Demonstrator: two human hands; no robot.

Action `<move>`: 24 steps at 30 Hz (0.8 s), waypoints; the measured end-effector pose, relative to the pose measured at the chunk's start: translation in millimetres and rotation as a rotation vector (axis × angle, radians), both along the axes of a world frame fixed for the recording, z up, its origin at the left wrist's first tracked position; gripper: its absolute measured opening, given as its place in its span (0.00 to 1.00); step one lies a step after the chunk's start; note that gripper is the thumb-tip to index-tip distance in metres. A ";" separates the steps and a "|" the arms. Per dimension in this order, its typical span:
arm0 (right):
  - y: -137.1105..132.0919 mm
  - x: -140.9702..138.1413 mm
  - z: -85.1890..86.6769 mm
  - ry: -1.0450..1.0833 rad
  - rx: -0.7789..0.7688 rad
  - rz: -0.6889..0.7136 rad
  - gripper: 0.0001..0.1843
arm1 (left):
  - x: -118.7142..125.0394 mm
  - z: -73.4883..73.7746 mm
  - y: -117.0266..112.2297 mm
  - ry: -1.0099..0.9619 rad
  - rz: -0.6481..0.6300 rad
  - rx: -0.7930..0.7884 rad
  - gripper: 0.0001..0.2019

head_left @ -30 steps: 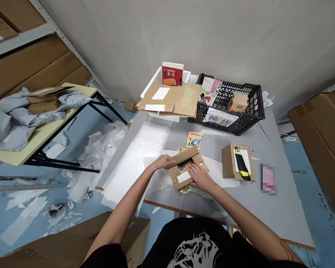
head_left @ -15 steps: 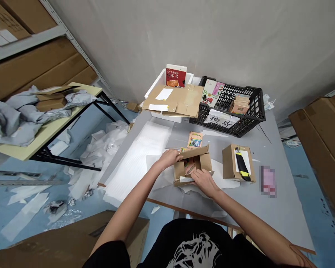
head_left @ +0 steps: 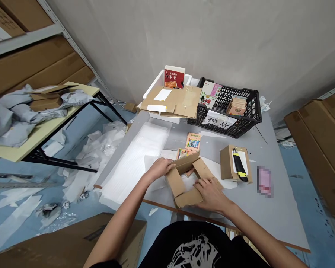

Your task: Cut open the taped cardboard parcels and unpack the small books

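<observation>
The left hand point(head_left: 158, 169) and right hand point(head_left: 212, 194), well apart, hold opposite flaps of an opened brown cardboard mailer point(head_left: 185, 197) lying on the grey laminate worktop point(head_left: 268, 216), steadying it from both sides.

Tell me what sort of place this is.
Probably a stockroom for packing books: metal shelving stacked with cardboard cartons, a black plastic crate of books, and a utility knife lying on a small cardboard box.

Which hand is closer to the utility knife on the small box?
Right. The right hand rests on the opened cardboard mailer, down and left of the utility knife. The left hand is farther left, at the mailer's other side.
</observation>
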State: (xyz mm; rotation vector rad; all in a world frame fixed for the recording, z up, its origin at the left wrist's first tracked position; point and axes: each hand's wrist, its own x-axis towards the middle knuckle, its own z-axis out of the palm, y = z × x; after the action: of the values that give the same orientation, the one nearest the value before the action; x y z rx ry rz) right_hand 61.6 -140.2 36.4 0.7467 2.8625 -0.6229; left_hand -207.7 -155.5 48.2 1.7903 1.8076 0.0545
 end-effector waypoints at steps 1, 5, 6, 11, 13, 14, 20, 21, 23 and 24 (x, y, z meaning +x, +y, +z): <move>-4.1 5.7 6.3 -0.013 -0.082 0.001 0.33 | 4.4 10.1 -4.8 0.006 -0.020 -0.004 0.17; -10.4 19.0 29.6 -0.045 -0.280 -0.032 0.29 | 20.8 52.9 -19.6 0.022 -0.065 -0.014 0.16; -9.1 18.9 33.1 -0.045 -0.234 -0.126 0.27 | 23.3 63.1 -21.8 0.031 -0.071 -0.011 0.16; 9.5 -1.6 23.8 0.062 0.338 -0.551 0.35 | 28.1 101.8 -23.2 0.143 -0.043 0.067 0.16; 19.3 -16.8 10.3 0.110 0.415 -0.621 0.43 | 31.1 109.2 -20.9 0.203 -0.036 0.107 0.16; 24.0 -25.2 3.1 0.132 0.411 -0.663 0.45 | 33.4 110.9 -19.6 0.236 -0.030 0.116 0.16; 46.7 -64.2 -25.3 0.316 0.218 -0.876 0.38 | 46.4 99.8 -14.9 0.354 0.013 0.138 0.16; 49.8 -65.5 -27.7 0.371 0.171 -0.867 0.38 | 45.7 96.6 -14.9 0.366 0.022 0.143 0.16; 55.4 -62.9 -32.9 0.508 0.029 -0.804 0.36 | 40.6 90.3 -15.2 0.383 0.053 0.161 0.16; 57.8 -59.4 -36.3 0.583 -0.076 -0.776 0.34 | 36.4 86.6 -15.5 0.385 0.072 0.183 0.16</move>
State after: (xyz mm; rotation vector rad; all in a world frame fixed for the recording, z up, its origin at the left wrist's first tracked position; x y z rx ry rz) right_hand 2.2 -82.4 0.2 1.9724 2.9081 -1.1887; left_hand -171.3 -171.0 134.9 1.9644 2.1973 -0.1075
